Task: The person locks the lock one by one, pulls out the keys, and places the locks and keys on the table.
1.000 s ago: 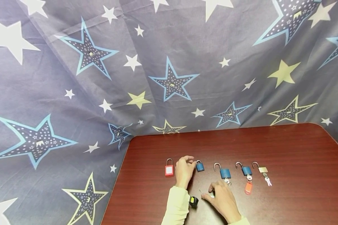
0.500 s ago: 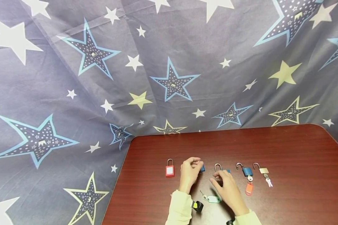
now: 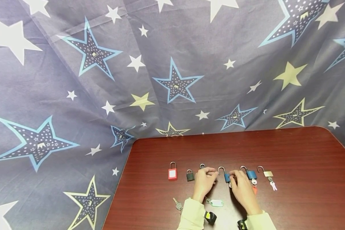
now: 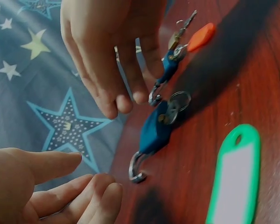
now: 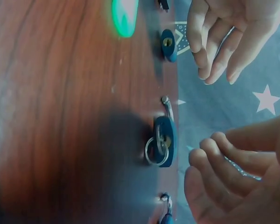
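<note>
Both your left hand [image 3: 204, 180] and right hand [image 3: 241, 185] hover with fingers loose and empty over the blue padlock [image 4: 155, 132] lying on the worktop [image 3: 290, 153] between them — small, rigid, slick metal, so I'd pinch its flat body, not the open shackle.

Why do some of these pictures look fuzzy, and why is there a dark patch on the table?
Head view: sharp, evenly lit, though the wide lens bends the star-patterned curtain. Left wrist view: the green plastic key tag and left hand sit too close, so they blur. Right wrist view: the dark red wooden table is smeared, the tag glows, and a soft shadow lies beside the blue padlock with a key ring.
</note>
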Tool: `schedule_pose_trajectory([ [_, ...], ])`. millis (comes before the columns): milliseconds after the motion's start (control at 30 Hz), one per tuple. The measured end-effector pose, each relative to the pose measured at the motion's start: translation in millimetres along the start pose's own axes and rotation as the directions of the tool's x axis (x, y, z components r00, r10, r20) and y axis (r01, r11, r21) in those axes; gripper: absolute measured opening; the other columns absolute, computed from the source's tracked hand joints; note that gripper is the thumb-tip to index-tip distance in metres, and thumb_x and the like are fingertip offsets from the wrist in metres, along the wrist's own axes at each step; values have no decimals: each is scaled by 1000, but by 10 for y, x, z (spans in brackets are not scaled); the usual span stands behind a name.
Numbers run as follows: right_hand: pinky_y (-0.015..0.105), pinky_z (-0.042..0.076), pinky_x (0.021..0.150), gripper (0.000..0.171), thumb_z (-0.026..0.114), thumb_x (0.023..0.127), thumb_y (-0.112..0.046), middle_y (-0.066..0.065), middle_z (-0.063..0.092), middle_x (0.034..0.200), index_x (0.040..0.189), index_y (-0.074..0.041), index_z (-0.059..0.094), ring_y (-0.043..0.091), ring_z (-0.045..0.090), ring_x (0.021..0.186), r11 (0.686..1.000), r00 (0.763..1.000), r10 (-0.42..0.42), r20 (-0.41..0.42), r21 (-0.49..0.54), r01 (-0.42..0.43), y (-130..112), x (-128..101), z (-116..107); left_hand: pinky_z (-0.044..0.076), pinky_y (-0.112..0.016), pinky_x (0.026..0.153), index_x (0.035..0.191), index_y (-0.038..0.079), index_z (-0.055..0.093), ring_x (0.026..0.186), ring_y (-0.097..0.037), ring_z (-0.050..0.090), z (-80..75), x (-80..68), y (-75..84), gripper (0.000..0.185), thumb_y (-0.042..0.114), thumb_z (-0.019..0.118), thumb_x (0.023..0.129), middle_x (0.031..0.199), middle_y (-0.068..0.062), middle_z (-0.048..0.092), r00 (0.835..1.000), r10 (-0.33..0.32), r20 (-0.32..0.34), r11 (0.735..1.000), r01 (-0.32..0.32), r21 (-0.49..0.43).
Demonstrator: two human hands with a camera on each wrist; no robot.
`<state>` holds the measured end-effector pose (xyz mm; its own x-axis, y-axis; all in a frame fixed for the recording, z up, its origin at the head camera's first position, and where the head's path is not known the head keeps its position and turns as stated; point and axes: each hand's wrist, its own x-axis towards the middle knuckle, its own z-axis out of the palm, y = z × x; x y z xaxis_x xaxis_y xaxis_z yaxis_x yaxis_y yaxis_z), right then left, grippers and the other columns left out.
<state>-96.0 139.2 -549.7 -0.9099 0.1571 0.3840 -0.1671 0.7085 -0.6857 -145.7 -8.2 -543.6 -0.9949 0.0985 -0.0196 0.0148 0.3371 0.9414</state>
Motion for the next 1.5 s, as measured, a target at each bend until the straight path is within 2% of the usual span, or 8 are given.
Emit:
schedule_pose_trajectory([
  [100, 47, 49, 75, 16, 65, 85, 9, 13, 64, 90, 100, 4, 66, 28, 61, 82, 1000, 1000, -3, 6, -2, 3, 53, 6, 14, 51, -17, 50, 98, -1, 73, 63, -30, 72, 59, -4, -21, 16, 12, 72, 89, 77, -9, 74, 1000, -26, 10, 1000, 26, -16],
  [267, 51, 50, 80, 22, 63, 83, 14, 17, 64, 94, 103, 7, 64, 34, 63, 88, 1000, 1000, 0, 15, -13, 1, 82, 4, 18, 50, -17, 48, 98, -3, 72, 57, -21, 70, 141, -16, -77, 21, 14, 76, 87, 74, -10, 73, 998, -59, 20, 997, 60, -51],
  [533, 54, 49, 85, 28, 65, 87, 4, 25, 61, 102, 113, 12, 61, 40, 61, 95, 993, 990, 106, 92, -63, -100, 100, 22, -14, 49, -16, 46, 92, -2, 73, 51, -9, 64, 243, -18, -114, 12, 7, 76, 85, 69, -9, 73, 995, -92, 38, 995, 94, -42],
  [767, 58, 47, 91, 32, 66, 88, -2, 31, 59, 106, 114, 16, 59, 48, 59, 103, 981, 971, 173, 168, -119, -154, 118, 47, -21, 48, -15, 45, 88, 0, 75, 50, -6, 62, 304, -11, -94, 7, 5, 76, 83, 65, -4, 72, 995, -82, 54, 996, 81, 33],
  [933, 58, 48, 87, 30, 66, 90, -5, 29, 60, 103, 112, 14, 60, 48, 60, 99, 974, 957, 211, 198, -125, -189, 130, 60, -15, 47, -15, 45, 86, -1, 75, 49, -5, 61, 332, -16, -75, 6, 3, 76, 81, 64, -4, 72, 995, -72, 68, 997, 69, 46],
  [1167, 60, 48, 82, 26, 68, 90, -7, 29, 61, 98, 106, 13, 61, 48, 61, 97, 957, 937, 283, 202, -126, -262, 116, 49, -11, 47, -16, 50, 82, 3, 76, 52, 1, 58, 361, -59, -50, 10, 5, 81, 74, 64, 0, 71, 1000, -28, -7, 990, 28, 138],
  [1300, 58, 47, 83, 31, 68, 89, -7, 27, 63, 98, 110, 13, 60, 44, 61, 97, 955, 934, 296, 200, -92, -283, 112, 55, 6, 46, -16, 54, 80, 5, 76, 56, 3, 58, 364, -63, -44, 12, 6, 84, 71, 66, 0, 71, 999, -24, -48, 987, 32, 159],
  [1500, 52, 49, 80, 31, 70, 87, -7, 21, 65, 94, 109, 11, 58, 36, 63, 89, 949, 927, 316, 203, -53, -311, 116, 64, 22, 45, -17, 52, 78, 7, 76, 54, 2, 58, 345, -66, -30, 10, 8, 84, 72, 64, 2, 71, 996, -49, -76, 987, 60, 151],
])
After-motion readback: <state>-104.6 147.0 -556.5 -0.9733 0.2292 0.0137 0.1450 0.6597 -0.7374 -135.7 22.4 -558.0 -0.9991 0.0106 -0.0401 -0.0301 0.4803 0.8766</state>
